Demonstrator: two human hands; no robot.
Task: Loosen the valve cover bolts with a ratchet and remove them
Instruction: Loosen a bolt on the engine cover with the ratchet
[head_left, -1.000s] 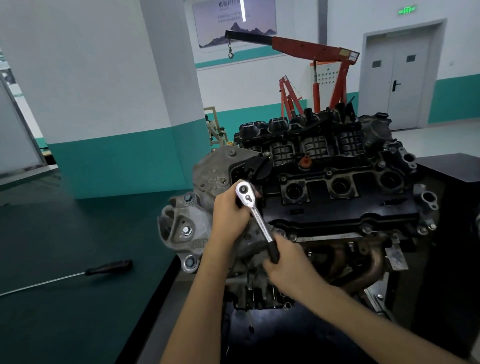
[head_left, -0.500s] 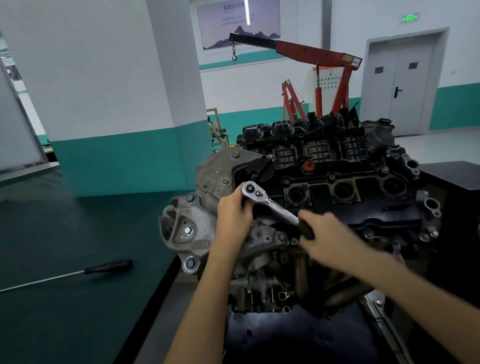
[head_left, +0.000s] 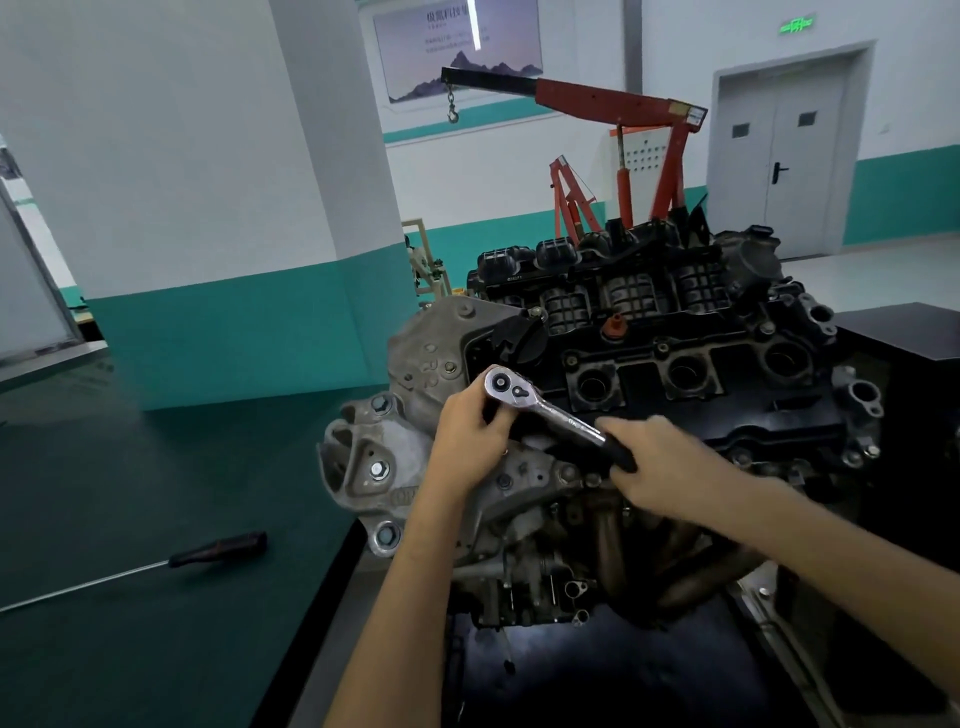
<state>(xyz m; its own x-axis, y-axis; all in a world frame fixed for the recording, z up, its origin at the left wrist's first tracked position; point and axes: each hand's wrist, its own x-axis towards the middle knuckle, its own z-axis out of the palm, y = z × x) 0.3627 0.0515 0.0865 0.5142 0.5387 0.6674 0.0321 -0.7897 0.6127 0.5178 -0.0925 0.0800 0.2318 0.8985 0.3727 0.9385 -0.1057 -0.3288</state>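
Note:
A chrome ratchet (head_left: 540, 408) lies over the near left corner of the black valve cover (head_left: 675, 410) of an engine on a stand. My left hand (head_left: 470, 436) wraps around the ratchet's head from below and steadies it over a bolt that I cannot see. My right hand (head_left: 662, 467) grips the ratchet's black handle, which points to the right and slightly toward me. Other cover bolts (head_left: 662, 347) show along the cover's ribs.
A long screwdriver (head_left: 218, 550) with a dark handle lies on the green bench (head_left: 130, 519) to the left. The grey timing cover (head_left: 395, 457) faces me. A red engine crane (head_left: 623, 156) stands behind. A dark table (head_left: 909, 332) is at the right.
My right hand swung the ratchet handle from pointing down toward me up and round to the right, counterclockwise. My left hand stayed on the ratchet head.

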